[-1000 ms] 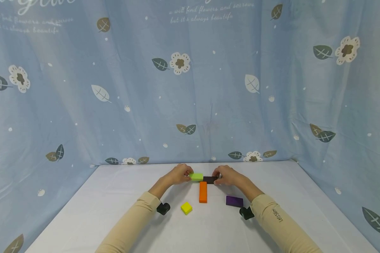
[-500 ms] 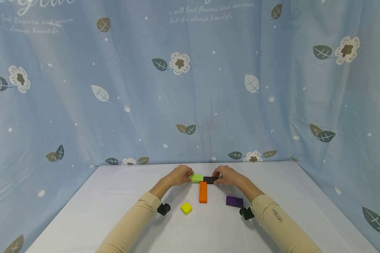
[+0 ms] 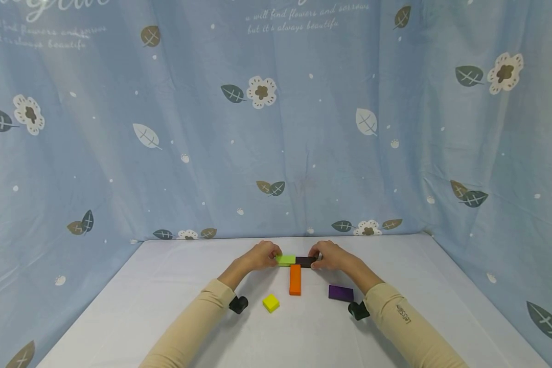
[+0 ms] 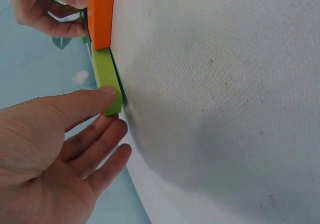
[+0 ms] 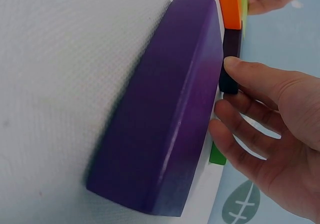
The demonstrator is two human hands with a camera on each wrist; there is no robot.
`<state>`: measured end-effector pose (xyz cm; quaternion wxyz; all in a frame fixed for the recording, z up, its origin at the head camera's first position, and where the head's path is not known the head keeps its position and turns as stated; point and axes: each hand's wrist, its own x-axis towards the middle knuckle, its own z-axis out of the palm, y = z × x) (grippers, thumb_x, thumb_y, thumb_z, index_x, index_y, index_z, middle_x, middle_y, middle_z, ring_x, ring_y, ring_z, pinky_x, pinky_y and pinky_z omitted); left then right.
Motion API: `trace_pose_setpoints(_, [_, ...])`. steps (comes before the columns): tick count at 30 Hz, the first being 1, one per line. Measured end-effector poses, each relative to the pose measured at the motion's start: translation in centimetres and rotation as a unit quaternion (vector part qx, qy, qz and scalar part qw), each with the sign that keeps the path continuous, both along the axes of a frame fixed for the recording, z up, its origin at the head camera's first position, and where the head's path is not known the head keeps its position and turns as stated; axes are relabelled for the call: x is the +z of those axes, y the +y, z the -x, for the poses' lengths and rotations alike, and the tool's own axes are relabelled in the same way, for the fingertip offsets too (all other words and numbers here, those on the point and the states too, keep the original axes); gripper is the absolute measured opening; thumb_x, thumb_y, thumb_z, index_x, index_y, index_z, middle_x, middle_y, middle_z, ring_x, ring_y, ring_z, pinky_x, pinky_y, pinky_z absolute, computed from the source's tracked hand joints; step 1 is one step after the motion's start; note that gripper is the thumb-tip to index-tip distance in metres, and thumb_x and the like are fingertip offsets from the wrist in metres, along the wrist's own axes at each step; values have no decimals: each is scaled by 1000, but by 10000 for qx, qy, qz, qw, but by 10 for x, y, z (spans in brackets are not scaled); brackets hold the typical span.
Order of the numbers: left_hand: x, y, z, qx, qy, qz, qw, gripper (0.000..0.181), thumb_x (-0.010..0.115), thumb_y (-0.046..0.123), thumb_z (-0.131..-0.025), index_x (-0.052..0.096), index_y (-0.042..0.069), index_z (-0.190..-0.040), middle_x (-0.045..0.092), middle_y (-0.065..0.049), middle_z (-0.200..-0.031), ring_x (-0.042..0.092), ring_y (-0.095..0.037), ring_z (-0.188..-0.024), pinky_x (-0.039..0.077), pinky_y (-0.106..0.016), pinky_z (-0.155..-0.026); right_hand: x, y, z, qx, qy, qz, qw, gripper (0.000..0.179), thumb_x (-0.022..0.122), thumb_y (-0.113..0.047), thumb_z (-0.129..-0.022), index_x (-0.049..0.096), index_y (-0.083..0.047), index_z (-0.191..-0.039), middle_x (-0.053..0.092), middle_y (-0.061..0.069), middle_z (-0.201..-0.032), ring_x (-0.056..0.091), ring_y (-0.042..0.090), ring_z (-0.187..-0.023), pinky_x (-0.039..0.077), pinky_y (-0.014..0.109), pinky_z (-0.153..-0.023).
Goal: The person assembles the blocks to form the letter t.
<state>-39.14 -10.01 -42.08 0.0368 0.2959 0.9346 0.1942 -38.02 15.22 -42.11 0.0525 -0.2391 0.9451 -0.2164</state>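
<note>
My left hand [image 3: 260,255] pinches the outer end of a lime-green block [image 3: 285,260] between thumb and fingers. In the left wrist view, thumb and fingertips sit at that end of the lime block [image 4: 106,76]. My right hand [image 3: 329,255] pinches the right end of a black block [image 3: 305,262], thumb on its near face. Lime and black blocks lie end to end in a row. An orange block [image 3: 295,279] points from their meeting place toward me. Past the black block, part of a green block [image 5: 217,155] shows in the right wrist view; the rest is hidden.
A purple block [image 3: 341,293] lies on the white table [image 3: 202,327] near my right wrist, large in the right wrist view. Left of the orange block lies a yellow block [image 3: 271,303]. A blue patterned curtain [image 3: 276,153] hangs behind and along both sides.
My left hand and the lime-green block have moved down slightly, toward the table. My right hand, the black block and the other blocks look the same.
</note>
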Motion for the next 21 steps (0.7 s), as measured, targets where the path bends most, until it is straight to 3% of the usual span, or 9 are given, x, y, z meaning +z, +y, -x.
trace_pose_setpoints(10, [-1,1,-1,121,-135,23,9998,27,72,4,-87,70,1,-113,71,-10,-105,60,-18,-91,55,-35,-91,2,2,0,230,51,-18,9997,22,74,-12,-87,70,-4,-107,68,6,-96,57,13,-82,54,34,-83])
trace_pose_setpoints(21, [-2,1,0,157,-101,146,9997,28,72,6,-87,70,3,-115,71,-9,-108,61,-17,-92,54,-34,-92,-1,-2,1,-141,-75,-90,9998,23,75,-13,-86,71,-7,-108,69,4,-99,58,15,-87,52,38,-90])
